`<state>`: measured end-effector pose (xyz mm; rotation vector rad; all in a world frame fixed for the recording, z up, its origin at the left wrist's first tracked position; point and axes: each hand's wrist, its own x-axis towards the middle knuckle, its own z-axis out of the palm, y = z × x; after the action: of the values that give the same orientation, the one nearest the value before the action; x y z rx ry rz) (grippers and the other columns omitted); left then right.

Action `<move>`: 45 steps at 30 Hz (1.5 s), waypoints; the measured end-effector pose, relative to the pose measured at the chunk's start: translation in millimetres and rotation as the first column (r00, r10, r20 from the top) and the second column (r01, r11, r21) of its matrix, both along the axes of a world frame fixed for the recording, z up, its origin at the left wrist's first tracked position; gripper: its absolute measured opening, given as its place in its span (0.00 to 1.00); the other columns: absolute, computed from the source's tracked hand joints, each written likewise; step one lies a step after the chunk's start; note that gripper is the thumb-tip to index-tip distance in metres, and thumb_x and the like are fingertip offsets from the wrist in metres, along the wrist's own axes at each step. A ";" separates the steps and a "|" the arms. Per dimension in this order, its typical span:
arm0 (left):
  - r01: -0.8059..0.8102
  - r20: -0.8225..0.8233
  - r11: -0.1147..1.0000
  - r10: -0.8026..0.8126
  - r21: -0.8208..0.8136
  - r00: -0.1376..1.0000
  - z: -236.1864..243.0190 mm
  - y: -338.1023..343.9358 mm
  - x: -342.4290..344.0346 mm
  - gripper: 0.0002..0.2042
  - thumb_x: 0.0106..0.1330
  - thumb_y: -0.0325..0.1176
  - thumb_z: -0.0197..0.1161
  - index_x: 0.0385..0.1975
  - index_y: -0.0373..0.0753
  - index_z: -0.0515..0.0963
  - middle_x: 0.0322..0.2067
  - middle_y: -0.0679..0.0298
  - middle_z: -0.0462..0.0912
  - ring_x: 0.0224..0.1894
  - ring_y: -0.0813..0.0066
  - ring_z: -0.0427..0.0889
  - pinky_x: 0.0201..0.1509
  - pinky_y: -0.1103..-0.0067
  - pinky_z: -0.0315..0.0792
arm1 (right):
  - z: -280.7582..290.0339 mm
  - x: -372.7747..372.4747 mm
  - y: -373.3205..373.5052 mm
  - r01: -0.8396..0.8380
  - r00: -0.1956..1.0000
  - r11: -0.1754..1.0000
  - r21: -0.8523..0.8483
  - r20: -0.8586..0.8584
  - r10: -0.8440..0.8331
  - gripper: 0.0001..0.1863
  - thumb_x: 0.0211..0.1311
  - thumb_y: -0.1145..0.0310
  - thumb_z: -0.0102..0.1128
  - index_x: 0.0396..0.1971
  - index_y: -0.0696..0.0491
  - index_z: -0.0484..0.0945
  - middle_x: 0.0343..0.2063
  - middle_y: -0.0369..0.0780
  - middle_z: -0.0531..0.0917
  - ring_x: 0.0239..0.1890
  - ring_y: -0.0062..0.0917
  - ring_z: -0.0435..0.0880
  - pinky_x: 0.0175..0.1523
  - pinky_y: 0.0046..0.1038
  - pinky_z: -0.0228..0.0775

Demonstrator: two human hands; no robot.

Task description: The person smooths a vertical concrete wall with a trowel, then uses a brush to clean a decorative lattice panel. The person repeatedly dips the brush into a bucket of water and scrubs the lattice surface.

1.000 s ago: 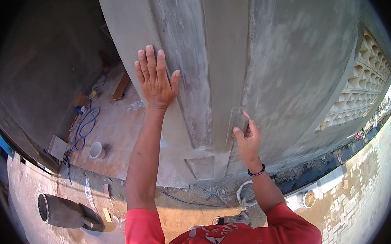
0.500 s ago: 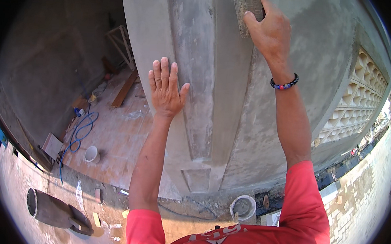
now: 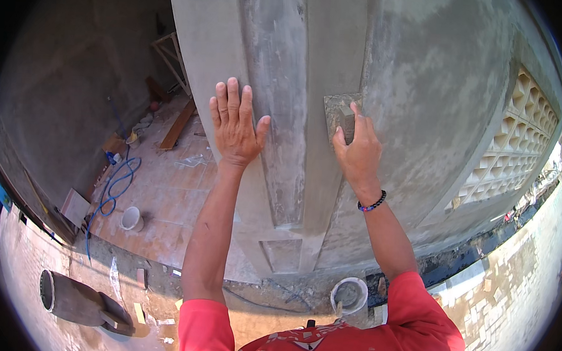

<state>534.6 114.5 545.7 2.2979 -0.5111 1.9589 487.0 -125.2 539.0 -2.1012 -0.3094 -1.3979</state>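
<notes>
My left hand point(image 3: 237, 130) lies flat with fingers stretched out against the grey plastered pillar point(image 3: 209, 38), beside its recessed vertical panel point(image 3: 279, 67). My right hand point(image 3: 360, 151) grips a plastering float point(image 3: 335, 106), a flat rectangular plate smeared with grey mortar. Its face rests on the raised band point(image 3: 334, 51) right of the recess. Thumb and fingers close round the float's handle, which they partly hide. A dark beaded bracelet point(image 3: 372, 202) circles my right wrist.
A bucket of grey mortar point(image 3: 349, 296) stands at the pillar's foot. Left lie a white bucket point(image 3: 132, 220), a blue hose point(image 3: 109, 195) and a wooden plank point(image 3: 179, 124) on tiles. A dark cylindrical container point(image 3: 74, 299) lies lower left. Patterned vent blocks point(image 3: 510, 140) fill the right wall.
My right hand has drawn the float down along the raised band, from the top of the view to about my left hand's height. My left hand has barely shifted.
</notes>
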 end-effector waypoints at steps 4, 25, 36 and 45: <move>0.012 0.010 1.000 -0.012 0.009 1.000 0.8 -1.5 -0.7 0.29 0.71 0.50 0.42 0.66 0.38 0.55 0.70 0.54 0.49 0.73 0.56 0.42 0.73 0.63 0.35 | -63.6 -14.8 -8.9 -0.053 0.998 0.997 -0.057 -0.037 0.051 0.30 0.48 0.73 0.63 0.56 0.56 0.70 0.31 0.44 0.76 0.31 0.35 0.79 0.34 0.33 0.73; -0.034 -0.014 0.999 0.034 0.001 0.999 -1.2 0.9 1.1 0.30 0.70 0.53 0.40 0.67 0.41 0.54 0.71 0.58 0.46 0.73 0.60 0.39 0.74 0.66 0.31 | 8.8 -1.6 1.4 0.025 0.999 0.998 -0.064 0.030 -0.023 0.27 0.50 0.71 0.62 0.53 0.56 0.71 0.39 0.47 0.79 0.40 0.40 0.81 0.43 0.36 0.74; 0.014 -0.008 1.000 -0.014 0.008 1.000 2.4 3.0 -1.8 0.32 0.66 0.51 0.48 0.65 0.38 0.57 0.69 0.52 0.50 0.72 0.53 0.44 0.72 0.61 0.38 | -253.0 -47.8 7.6 -0.014 0.848 1.000 -0.006 -0.529 0.009 0.26 0.52 0.72 0.61 0.53 0.58 0.69 0.45 0.50 0.77 0.48 0.45 0.76 0.52 0.39 0.68; 0.058 -0.034 0.998 -0.058 -0.010 0.998 3.2 5.0 -5.8 0.34 0.62 0.50 0.53 0.65 0.37 0.58 0.68 0.50 0.51 0.72 0.52 0.46 0.72 0.59 0.40 | -395.4 -211.7 -92.3 0.093 0.406 0.995 -0.047 -0.911 -0.080 0.30 0.45 0.66 0.63 0.53 0.56 0.71 0.40 0.53 0.80 0.45 0.48 0.79 0.49 0.41 0.71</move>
<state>528.8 119.5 548.9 2.2802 -0.5584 1.8886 275.3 -217.5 143.6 -2.5409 0.2839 -0.0740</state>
